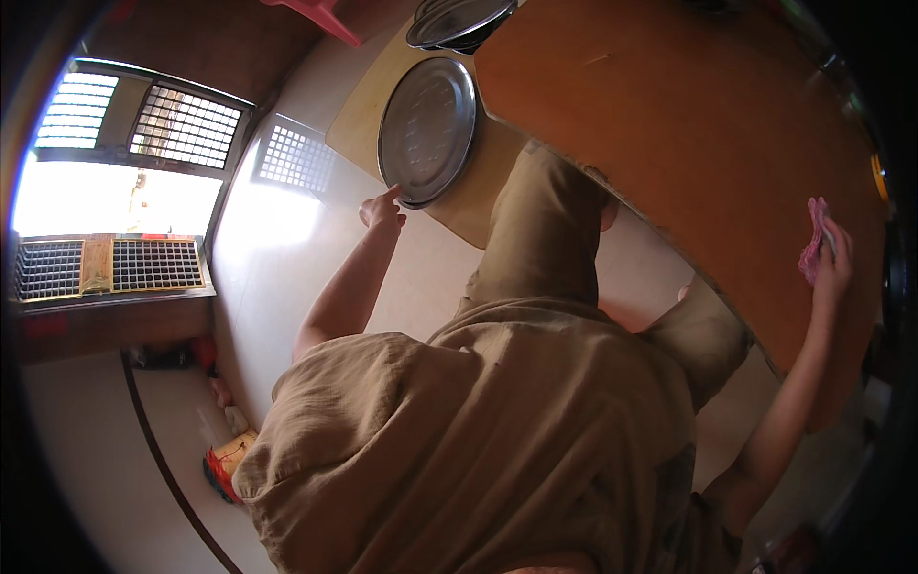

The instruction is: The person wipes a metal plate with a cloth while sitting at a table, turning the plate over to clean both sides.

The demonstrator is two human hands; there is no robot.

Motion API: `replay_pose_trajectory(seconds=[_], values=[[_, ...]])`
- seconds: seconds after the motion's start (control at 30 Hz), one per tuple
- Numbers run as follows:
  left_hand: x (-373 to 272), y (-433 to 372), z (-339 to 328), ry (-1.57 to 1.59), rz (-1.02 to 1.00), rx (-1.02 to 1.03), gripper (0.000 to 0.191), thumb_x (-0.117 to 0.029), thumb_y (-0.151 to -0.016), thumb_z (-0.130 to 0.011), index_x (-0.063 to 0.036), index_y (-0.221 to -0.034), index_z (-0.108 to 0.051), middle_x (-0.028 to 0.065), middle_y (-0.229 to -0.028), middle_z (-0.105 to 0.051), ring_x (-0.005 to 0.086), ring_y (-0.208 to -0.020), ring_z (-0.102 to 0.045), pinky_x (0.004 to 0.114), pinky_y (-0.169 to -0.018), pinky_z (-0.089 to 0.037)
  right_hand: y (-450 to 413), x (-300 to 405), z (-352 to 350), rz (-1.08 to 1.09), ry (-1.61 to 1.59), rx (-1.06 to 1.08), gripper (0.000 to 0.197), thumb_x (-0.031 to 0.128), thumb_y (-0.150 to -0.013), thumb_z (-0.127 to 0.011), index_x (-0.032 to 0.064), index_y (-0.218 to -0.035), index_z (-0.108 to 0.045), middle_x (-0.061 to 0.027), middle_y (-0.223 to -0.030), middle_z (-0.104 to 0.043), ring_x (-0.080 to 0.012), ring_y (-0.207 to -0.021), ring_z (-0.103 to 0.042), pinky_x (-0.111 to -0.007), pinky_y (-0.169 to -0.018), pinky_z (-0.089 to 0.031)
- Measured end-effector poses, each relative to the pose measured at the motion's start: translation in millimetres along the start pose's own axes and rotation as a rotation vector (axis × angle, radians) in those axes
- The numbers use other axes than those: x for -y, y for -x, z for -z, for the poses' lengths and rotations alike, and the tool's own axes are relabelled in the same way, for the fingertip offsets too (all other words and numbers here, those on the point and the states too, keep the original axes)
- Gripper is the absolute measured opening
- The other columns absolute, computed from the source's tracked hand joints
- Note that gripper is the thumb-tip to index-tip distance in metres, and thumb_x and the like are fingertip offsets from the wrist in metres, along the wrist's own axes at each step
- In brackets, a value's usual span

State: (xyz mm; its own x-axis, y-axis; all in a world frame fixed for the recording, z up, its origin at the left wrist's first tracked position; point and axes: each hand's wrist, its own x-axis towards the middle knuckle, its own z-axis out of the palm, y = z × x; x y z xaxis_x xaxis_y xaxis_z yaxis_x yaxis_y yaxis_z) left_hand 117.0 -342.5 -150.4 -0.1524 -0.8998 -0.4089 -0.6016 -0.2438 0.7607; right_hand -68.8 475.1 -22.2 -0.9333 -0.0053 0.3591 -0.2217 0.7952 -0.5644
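My left hand [384,209] is at the near rim of a large round metal tray [428,129], its index finger extended against or just beside the edge. The tray lies on a pale yellow board or low tabletop [351,122]. My right hand [833,257] holds a crumpled pink cloth [814,240] over the far right part of an orange-brown tabletop [681,129]. Whether the cloth touches that surface, I cannot tell.
More metal trays or lids [459,21] lie beyond the round tray. A pink plastic piece of furniture [319,16] stands at the top. The brown tabletop's worn edge [595,172] runs above my legs. At left is a doorway with grilles [186,125]; an orange-and-red item [231,463] lies near the wall.
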Motion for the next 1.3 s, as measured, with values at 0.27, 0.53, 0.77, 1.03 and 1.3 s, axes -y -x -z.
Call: replay_pose_trajectory(seconds=[0.27, 0.53, 0.77, 1.03, 1.3], values=[[5.8, -32.6, -11.3, 0.161, 0.003, 0.045, 0.020, 0.009, -0.080, -0.081, 0.0033, -0.080, -0.063, 0.0144, -0.071, -0.065, 0.0229, -0.053, -0.060, 0.038, -0.044, -0.054, 3.0, 12.9, 1.0, 0.019, 0.051, -0.011, 0.029, 0.003, -0.109, -0.053, 0.0055, -0.134, -0.068, -0.0057, -0.138, -0.062, -0.0211, -0.133, -0.059, -0.034, -0.112, -0.047], [-0.5, -15.4, -19.8, 0.209, -0.052, -0.068, 0.018, 0.005, -0.076, -0.078, 0.0048, -0.071, -0.060, 0.0154, -0.059, -0.062, 0.0248, -0.045, -0.061, 0.037, -0.035, -0.048, 3.1, 15.8, 1.4, 0.019, 0.070, -0.008, 0.030, 0.004, -0.109, -0.052, 0.0063, -0.134, -0.068, -0.0059, -0.138, -0.062, -0.0216, -0.133, -0.059, -0.034, -0.112, -0.047], [-3.4, -11.5, -20.6, 0.074, -0.113, -0.102, 0.011, 0.005, -0.076, -0.071, 0.0075, -0.086, -0.068, 0.0193, -0.070, -0.069, 0.0285, -0.048, -0.066, 0.037, -0.036, -0.050, 3.6, 18.0, 0.9, 0.017, 0.045, -0.004, 0.031, 0.003, -0.109, -0.052, 0.0074, -0.134, -0.068, -0.0060, -0.138, -0.061, -0.0219, -0.133, -0.059, -0.035, -0.112, -0.047], [6.6, -39.0, -21.6, -0.172, -0.157, -0.193, 0.020, 0.001, -0.079, -0.065, 0.0070, -0.097, -0.072, 0.0224, -0.085, -0.074, 0.0319, -0.074, -0.075, 0.044, -0.056, -0.057, 4.0, 21.8, 1.9, 0.067, 0.083, -0.026, 0.031, 0.000, -0.107, -0.053, 0.0067, -0.132, -0.069, -0.0060, -0.136, -0.063, -0.0222, -0.132, -0.060, -0.035, -0.111, -0.048], [14.9, -54.6, -23.7, 0.291, -0.036, -0.233, 0.025, -0.004, -0.081, -0.060, 0.0075, -0.100, -0.071, 0.0257, -0.098, -0.075, 0.0361, -0.086, -0.074, 0.044, -0.080, -0.058, 3.6, 16.5, 0.1, 0.048, 0.078, -0.039, 0.032, -0.001, -0.105, -0.054, 0.0061, -0.132, -0.069, -0.0067, -0.135, -0.063, -0.0228, -0.131, -0.060, -0.036, -0.110, -0.048]])
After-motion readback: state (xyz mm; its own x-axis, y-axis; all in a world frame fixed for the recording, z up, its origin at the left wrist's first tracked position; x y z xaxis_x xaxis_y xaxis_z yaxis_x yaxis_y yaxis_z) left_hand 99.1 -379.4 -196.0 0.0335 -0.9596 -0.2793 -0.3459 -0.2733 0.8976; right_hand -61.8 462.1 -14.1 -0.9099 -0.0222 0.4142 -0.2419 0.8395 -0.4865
